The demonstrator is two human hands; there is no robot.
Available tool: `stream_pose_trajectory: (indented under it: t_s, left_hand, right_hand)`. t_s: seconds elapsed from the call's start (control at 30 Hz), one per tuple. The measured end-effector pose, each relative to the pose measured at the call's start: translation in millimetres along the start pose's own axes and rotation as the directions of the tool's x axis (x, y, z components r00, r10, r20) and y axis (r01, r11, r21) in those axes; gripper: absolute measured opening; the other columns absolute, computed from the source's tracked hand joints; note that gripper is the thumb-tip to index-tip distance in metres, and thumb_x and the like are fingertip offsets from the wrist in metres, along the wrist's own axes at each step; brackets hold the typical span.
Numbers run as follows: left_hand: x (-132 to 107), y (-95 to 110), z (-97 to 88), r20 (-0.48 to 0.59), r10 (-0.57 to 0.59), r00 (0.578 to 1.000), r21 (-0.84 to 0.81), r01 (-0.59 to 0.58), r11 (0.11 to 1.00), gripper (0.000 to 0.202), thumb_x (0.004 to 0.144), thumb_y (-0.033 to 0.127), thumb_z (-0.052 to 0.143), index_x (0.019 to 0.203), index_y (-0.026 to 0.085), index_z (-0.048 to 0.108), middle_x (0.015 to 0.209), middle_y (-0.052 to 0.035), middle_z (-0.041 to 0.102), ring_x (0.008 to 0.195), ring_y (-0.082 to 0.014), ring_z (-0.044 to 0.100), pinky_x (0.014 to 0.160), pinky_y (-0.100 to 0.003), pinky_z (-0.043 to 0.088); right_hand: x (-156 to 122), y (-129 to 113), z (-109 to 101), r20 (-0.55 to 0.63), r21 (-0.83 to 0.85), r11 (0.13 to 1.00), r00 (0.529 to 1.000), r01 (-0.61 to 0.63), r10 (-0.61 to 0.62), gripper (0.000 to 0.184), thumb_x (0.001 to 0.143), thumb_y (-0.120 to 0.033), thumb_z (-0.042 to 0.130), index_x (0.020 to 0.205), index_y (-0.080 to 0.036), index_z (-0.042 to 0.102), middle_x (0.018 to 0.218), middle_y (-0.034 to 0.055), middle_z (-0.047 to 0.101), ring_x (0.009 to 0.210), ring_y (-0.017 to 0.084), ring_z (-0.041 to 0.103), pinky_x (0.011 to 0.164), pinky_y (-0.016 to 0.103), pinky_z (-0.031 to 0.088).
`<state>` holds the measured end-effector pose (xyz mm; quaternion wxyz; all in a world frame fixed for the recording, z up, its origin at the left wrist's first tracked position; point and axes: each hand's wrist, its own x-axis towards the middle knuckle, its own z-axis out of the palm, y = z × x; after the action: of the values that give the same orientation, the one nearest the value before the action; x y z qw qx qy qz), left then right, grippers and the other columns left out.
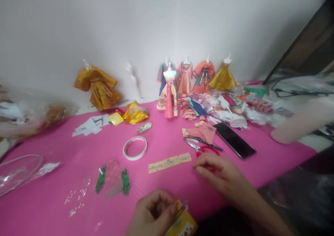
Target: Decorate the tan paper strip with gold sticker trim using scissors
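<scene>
Clear bag point(35, 102) holds white pieces point(12, 112); left hand point(153, 211) pinches yellow card point(184, 225); right hand point(224, 176), grip unclear, overhangs slanting scissors point(199, 148), tips far-left.

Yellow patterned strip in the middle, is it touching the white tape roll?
Apart. The head view shows bare pink mat between the strip's left end and the tape roll's lower right edge.

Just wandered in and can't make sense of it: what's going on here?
A person's left hand pinches a yellow piece near the front of the pink mat. The right hand is by the red-handled scissors; whether it touches them is unclear. A patterned strip lies flat to its left, and small dressed mannequins stand towards the wall.
</scene>
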<state>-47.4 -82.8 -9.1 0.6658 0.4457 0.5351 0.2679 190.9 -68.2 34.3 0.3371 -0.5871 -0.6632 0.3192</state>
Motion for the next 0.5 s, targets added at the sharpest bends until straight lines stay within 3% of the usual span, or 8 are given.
stream_pose_trajectory:
  t_s: [0.07, 0.17, 0.33, 0.5]
  left_hand:
    - [-3, -2, 1.3, 0.011, 0.004, 1.000, 0.001, -0.004, 1.000, 0.040, 0.069, 0.055, 0.079, 0.069, 0.018, 0.061, 0.061, 0.0003, 0.061, 0.059, -0.0153, 0.055, 0.056, -0.025, 0.040]
    - [-10, -4, 2.5, -0.005, 0.006, 1.000, 0.005, -0.006, 1.000, 0.036, 0.072, 0.051, 0.077, 0.070, 0.018, 0.062, 0.061, 0.0006, 0.061, 0.058, -0.0146, 0.054, 0.054, -0.024, 0.040]
    - [-18, -4, 8.0, -0.010, -0.047, 0.999, -0.014, 0.046, 0.999, 0.034, 0.071, 0.048, 0.078, 0.070, 0.018, 0.064, 0.061, 0.0011, 0.060, 0.059, -0.0143, 0.054, 0.054, -0.024, 0.040]
    - [-20, -4, 10.9, -0.008, -0.067, 0.998, -0.091, 0.066, 0.994, 0.031, 0.070, 0.046, 0.080, 0.073, 0.018, 0.066, 0.060, 0.0023, 0.057, 0.058, -0.0135, 0.053, 0.053, -0.023, 0.038]
  right_hand:
    - [-11, -15, 21, 0.176, 0.139, 0.989, 0.984, -0.056, 0.031, 0.027, 0.093, -0.036, 0.049, 0.076, -0.020, 0.064, 0.082, 0.0030, 0.069, 0.080, 0.017, 0.064, 0.074, 0.028, 0.048]
    - [-22, -22, 36, 0.273, 0.198, 0.967, 0.957, -0.159, 0.102, 0.025, 0.090, -0.031, 0.052, 0.071, -0.018, 0.062, 0.073, 0.0014, 0.066, 0.072, 0.016, 0.060, 0.066, 0.027, 0.045]
    - [-29, -16, 46, 0.313, 0.265, 0.944, 0.944, -0.197, 0.109, 0.011, 0.081, -0.025, 0.059, 0.073, -0.019, 0.064, 0.071, -0.0006, 0.065, 0.069, 0.014, 0.059, 0.062, 0.025, 0.043]
    - [-29, -17, 52, 0.328, 0.304, 0.914, 0.930, -0.270, 0.166, 0.012, 0.077, -0.024, 0.060, 0.066, -0.019, 0.060, 0.064, -0.0023, 0.061, 0.064, 0.013, 0.055, 0.057, 0.024, 0.040]
